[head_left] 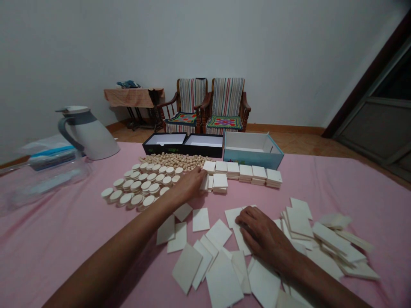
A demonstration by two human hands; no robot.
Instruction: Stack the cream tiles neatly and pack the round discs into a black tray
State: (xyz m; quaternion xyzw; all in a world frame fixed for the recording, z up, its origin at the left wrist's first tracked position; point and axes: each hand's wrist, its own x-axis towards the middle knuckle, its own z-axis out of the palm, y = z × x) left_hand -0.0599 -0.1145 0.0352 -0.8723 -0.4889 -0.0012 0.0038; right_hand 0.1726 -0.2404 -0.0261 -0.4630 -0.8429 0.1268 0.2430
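Note:
My left hand reaches far forward over the pink cloth and its fingers close on a small stack of white square tiles at the left end of a row of tile stacks. My right hand lies flat, fingers spread, on loose white square tiles scattered close to me. To the right lies a rough heap of further tiles. Left of my left hand stand several white round discs in rows, with a pile of small wooden beads behind them.
Two black boxes and a light blue box stand open at the table's far edge. A white jug and a clear plastic container sit at the left. Two striped armchairs and a side table stand by the wall.

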